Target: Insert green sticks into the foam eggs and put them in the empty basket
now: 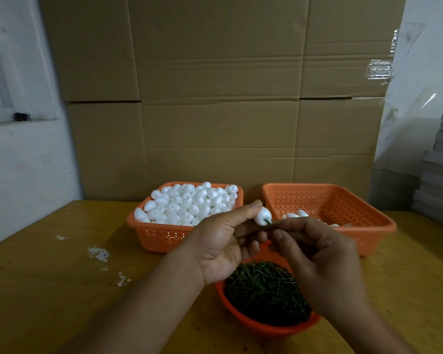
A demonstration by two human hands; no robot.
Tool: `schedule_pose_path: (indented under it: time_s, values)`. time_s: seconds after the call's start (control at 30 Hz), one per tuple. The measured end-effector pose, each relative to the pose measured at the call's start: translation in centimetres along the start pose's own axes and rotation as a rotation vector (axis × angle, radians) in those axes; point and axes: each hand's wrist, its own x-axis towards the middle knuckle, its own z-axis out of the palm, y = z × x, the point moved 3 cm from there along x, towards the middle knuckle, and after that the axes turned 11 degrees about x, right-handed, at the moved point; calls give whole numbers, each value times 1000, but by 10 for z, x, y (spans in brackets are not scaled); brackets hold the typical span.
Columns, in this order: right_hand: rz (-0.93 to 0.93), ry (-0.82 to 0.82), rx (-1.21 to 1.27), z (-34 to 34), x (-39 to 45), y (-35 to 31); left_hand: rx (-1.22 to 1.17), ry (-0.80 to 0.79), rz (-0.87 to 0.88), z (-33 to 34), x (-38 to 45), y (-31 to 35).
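My left hand (pixel 223 241) pinches a white foam egg (pixel 262 215) between thumb and fingers, above the middle of the table. My right hand (pixel 315 256) pinches a thin green stick (pixel 269 223) whose tip meets the egg's lower end. An orange basket (pixel 161 236) at the left back is heaped with several foam eggs (pixel 187 203). The orange basket (pixel 363 200) at the right back holds a few eggs (pixel 296 214) near its front left. A round orange bowl (pixel 243 318) below my hands is full of green sticks (pixel 264 290).
The wooden table (pixel 49 277) carries white foam crumbs (pixel 100 254) on its left side. A tall cardboard wall (pixel 215 98) stands right behind the baskets. Grey stacked sheets (pixel 440 175) rise at the far right.
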Motion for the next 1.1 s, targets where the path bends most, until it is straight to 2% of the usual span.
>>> schedule_pose_path:
  time_s: [0.63,0.87,1.1]
  values:
    - [-55,40,-183,1,-2,-5,92,37,105,4,-1,-3]
    - [-35,57,-124,4,-2,-8,187,121,309,10,-4,0]
    - [82,115,37,5,-3,-5,309,190,469,15,-9,3]
